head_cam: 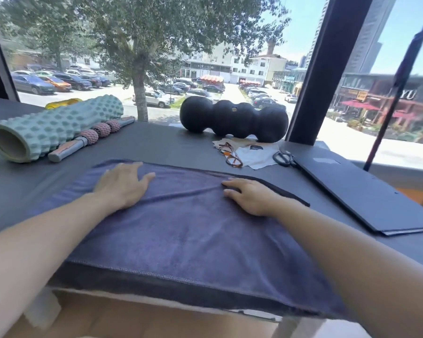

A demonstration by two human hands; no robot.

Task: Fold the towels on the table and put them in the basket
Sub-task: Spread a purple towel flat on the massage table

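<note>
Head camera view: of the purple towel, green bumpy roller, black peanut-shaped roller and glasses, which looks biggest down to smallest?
1. Purple towel, nearest too.
2-3. Green bumpy roller and black peanut-shaped roller: alike, unranked.
4. Glasses.

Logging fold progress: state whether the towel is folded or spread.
Folded: the towel shows doubled layers at its near edge; both hands lie flat on it.

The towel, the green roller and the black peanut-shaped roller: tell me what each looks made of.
Towel: soft napped cloth, probably microfibre or terry; matte purple pile, stitched hem, creases between the left hand and right hand.
Green roller: likely foam over a hollow, stiffer core; matte knobbly skin, smooth pale tube showing at its end.
Black roller: seemingly dense foam; dull, faintly grainy surface without shine.
</note>
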